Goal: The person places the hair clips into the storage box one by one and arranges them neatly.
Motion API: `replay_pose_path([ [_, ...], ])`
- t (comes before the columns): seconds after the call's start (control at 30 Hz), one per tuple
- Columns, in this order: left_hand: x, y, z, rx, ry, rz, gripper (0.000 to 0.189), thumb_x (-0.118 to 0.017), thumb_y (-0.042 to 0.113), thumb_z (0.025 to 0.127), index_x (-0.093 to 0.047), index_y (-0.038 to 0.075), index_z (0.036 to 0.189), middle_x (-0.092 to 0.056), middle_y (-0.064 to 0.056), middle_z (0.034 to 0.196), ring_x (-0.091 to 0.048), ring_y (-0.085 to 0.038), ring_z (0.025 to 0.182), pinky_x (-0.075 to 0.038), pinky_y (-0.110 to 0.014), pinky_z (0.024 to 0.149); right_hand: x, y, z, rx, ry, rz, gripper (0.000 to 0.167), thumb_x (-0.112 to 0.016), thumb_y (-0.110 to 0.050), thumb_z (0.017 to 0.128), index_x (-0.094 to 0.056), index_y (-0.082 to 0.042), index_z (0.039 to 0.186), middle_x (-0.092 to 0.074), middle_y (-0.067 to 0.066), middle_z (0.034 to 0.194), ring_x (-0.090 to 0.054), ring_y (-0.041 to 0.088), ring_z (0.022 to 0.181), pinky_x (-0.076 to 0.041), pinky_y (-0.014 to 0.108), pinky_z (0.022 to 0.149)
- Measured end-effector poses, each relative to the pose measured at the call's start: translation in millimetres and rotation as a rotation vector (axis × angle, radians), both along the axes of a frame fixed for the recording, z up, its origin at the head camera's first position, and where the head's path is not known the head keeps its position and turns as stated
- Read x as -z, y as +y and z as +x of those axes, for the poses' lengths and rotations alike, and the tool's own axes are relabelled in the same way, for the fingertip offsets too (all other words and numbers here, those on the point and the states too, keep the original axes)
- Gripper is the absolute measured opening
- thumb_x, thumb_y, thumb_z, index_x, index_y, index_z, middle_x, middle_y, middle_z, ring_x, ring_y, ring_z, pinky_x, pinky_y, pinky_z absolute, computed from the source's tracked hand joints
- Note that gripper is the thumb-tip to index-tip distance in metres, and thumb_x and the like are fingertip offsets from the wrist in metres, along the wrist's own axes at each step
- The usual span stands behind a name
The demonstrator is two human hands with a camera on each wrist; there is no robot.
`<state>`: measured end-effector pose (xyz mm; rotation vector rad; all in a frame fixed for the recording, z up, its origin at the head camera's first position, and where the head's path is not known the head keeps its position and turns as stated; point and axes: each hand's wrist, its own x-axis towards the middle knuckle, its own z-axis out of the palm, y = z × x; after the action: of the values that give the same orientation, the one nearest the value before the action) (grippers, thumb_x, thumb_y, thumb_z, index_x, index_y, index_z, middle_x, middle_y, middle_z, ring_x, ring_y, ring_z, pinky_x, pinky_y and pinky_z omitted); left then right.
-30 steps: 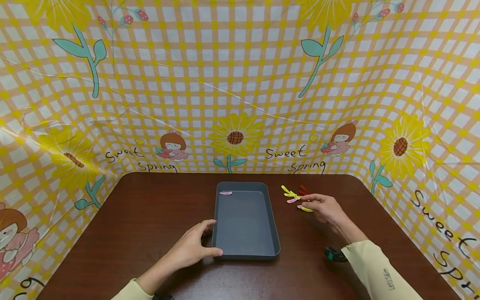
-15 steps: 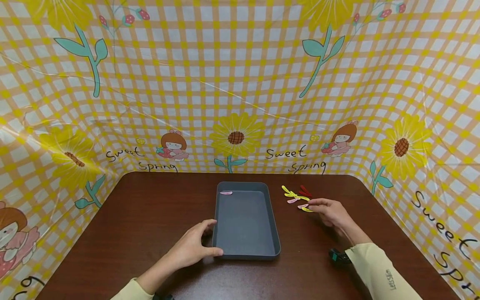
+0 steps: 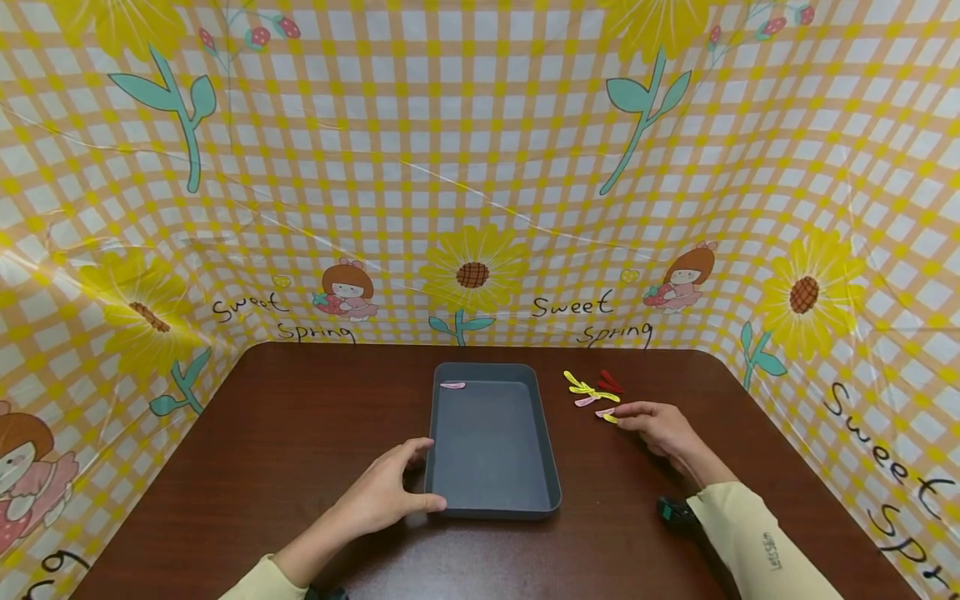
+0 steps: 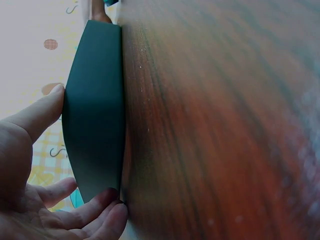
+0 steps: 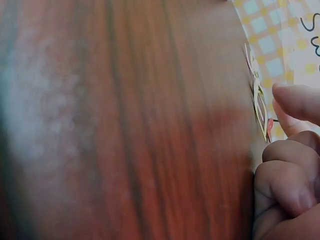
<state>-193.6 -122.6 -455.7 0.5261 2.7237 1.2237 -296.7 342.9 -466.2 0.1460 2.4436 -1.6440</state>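
Observation:
My left hand (image 3: 386,490) holds the dark grey baking tray (image 3: 491,446) at its near left corner, thumb on the rim and fingers along the left side. In the left wrist view the thumb (image 4: 47,105) lies on the edge of the tray. Right of the tray, the thumb and index fingertips of my right hand (image 3: 660,429) come together at a small yellow hair clip (image 3: 610,418), covering its right end; I cannot tell whether they pinch it. A pink clip (image 3: 602,412) lies beside it. Another pink clip (image 3: 452,386) lies inside the tray at its far left.
Just beyond my right hand lies a loose cluster of yellow clips (image 3: 581,388), a pink clip (image 3: 586,402) and red clips (image 3: 610,382). A checked cloth (image 3: 390,192) rises behind and at both sides of the brown table (image 3: 330,392).
My right hand has drawn back from over the clip cluster, and its fingertips have come to the near yellow clip. The left hand and the tray stay in place.

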Motion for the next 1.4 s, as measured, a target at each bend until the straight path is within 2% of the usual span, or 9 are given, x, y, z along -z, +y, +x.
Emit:
replay_pose_path([
  [0.43, 0.1, -0.5, 0.4, 0.001, -0.002, 0.001, 0.086, -0.086, 0.046, 0.078, -0.047, 0.012, 0.147, -0.058, -0.011, 0.138, -0.057, -0.031, 0.123, -0.046, -0.054, 0.099, 2.5, -7.3, -3.3, 0.006, 0.029, 0.162, 0.043, -0.077, -0.019, 0.088, -0.068, 0.001, 0.125, -0.028, -0.014, 0.049, -0.024, 0.007, 0.042, -0.026, 0.024, 0.042],
  [1.4, -2.8, 0.6, 0.9, 0.005, 0.0, 0.009, 0.086, -0.086, 0.044, 0.079, -0.047, 0.008, 0.147, -0.057, -0.014, 0.139, -0.057, -0.033, 0.124, -0.046, -0.055, 0.1, 2.2, -8.1, -6.0, 0.016, 0.013, 0.209, 0.036, -0.073, -0.021, 0.09, -0.071, -0.003, 0.122, -0.031, -0.011, 0.053, -0.027, 0.009, 0.043, -0.029, 0.024, 0.042],
])
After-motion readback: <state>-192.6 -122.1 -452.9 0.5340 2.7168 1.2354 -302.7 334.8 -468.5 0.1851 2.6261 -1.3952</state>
